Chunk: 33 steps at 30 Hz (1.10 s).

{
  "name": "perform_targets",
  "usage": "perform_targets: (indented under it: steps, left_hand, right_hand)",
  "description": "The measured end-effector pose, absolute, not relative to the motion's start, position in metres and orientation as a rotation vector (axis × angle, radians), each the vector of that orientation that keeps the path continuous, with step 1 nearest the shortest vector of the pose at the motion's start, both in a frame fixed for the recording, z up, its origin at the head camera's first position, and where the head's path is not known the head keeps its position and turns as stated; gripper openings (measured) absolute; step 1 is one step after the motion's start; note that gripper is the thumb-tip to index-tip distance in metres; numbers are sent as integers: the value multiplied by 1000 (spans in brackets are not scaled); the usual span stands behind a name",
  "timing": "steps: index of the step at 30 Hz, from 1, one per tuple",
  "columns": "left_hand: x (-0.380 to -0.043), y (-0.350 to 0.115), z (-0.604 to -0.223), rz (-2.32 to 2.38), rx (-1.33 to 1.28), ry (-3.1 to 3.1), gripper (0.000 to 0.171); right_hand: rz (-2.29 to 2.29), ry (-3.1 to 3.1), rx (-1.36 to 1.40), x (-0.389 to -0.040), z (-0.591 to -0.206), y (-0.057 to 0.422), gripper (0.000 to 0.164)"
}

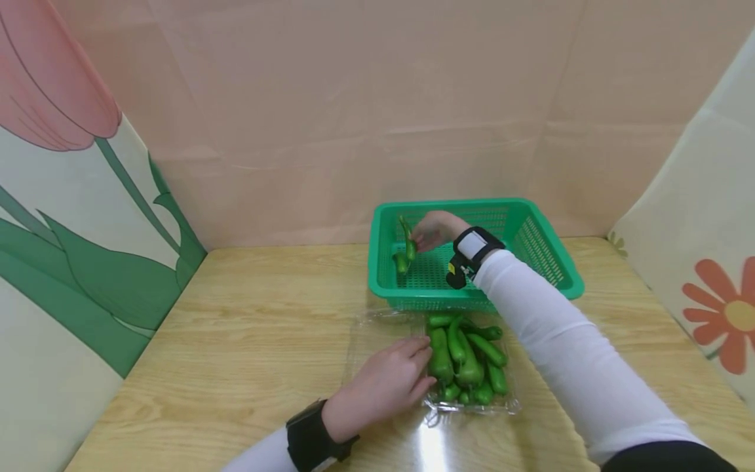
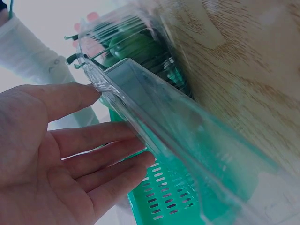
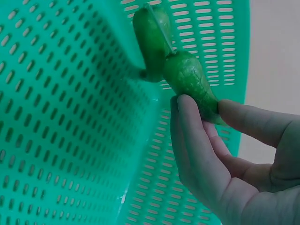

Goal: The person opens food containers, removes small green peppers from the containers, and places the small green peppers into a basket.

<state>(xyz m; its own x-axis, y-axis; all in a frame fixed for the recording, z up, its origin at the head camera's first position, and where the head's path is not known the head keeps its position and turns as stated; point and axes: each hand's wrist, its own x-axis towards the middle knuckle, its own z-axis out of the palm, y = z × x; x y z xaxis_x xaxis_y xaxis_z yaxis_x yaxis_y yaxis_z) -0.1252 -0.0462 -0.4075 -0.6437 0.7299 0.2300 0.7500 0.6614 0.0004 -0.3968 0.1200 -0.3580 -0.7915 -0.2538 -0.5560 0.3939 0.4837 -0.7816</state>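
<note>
Inside the green plastic basket (image 1: 436,303), my right hand (image 1: 435,231) pinches a green pepper (image 3: 190,79) between thumb and fingertips, near the basket's left side. Another green pepper (image 3: 151,40) lies just beyond it against the basket, overlapping its stem end in the right wrist view. In front of the basket is an open clear plastic clamshell box (image 1: 368,341), its right half filled with several green peppers (image 1: 468,367). My left hand (image 1: 386,380) is at the box's middle fold, thumb and loosely extended fingers touching the clear plastic edge (image 2: 101,79).
The wooden table (image 1: 248,328) extends to both sides of the box. Behind the basket rises a plain pinkish backdrop (image 1: 295,131). Flower-printed panels border the table on the left (image 1: 82,275) and right (image 1: 678,216).
</note>
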Motion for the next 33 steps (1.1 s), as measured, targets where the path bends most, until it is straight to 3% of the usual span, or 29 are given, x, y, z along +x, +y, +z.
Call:
perform_targets:
  steps: [14, 20, 33]
  left_hand:
    - [-124, -45, -408, -156, -1203, -2685, 48]
    - [-123, -45, -408, -153, -1205, -2665, 47]
    - [-125, -43, -408, -144, -1221, -2661, 47]
  right_hand:
    - [-1155, 1992, 113, -403, -387, 125, 51]
    - [-1071, 2072, 139, -408, -405, 126, 46]
    - [-919, 2061, 128, -398, -397, 120, 46]
